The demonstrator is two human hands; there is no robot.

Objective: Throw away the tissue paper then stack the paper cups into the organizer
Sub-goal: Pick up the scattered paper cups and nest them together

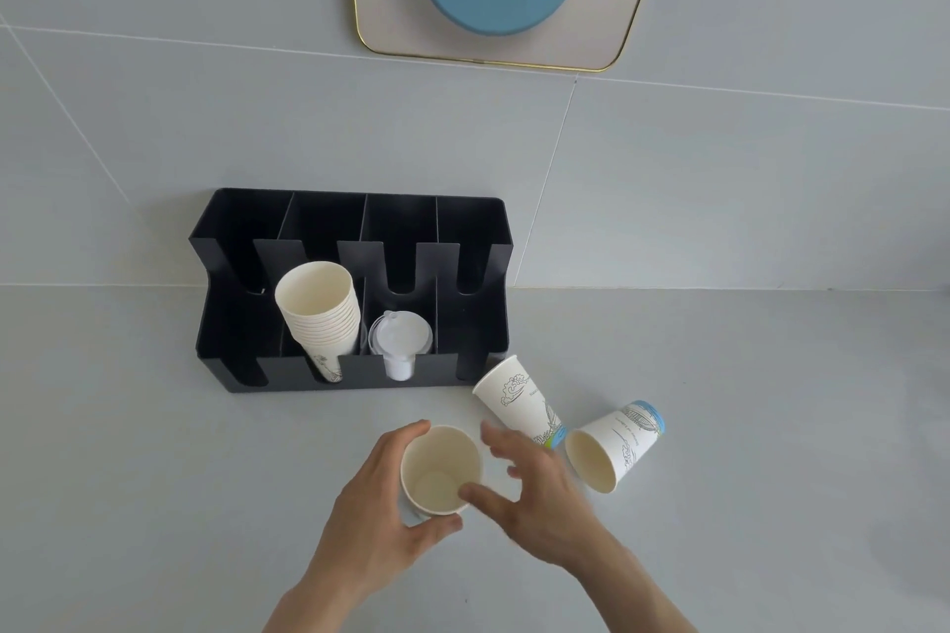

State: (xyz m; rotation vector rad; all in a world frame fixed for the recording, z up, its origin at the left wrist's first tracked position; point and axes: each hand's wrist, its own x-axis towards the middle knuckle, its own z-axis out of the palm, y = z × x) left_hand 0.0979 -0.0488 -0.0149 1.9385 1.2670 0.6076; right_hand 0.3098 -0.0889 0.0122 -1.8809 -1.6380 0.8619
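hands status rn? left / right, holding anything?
Left hand: closed around the upright paper cup, holding it.
Right hand: open, fingers spread, thumb at the cup's rim; not gripping anything.

Head view, steeply down, near counter (154,478)

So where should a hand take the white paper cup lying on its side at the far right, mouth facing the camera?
Probably around the side wall of the tipped white paper cup, near its open rim, coming from above with thumb and fingers on opposite sides. It lies on the grey counter with nothing covering it, and the wide mouth end gives the firmest span.
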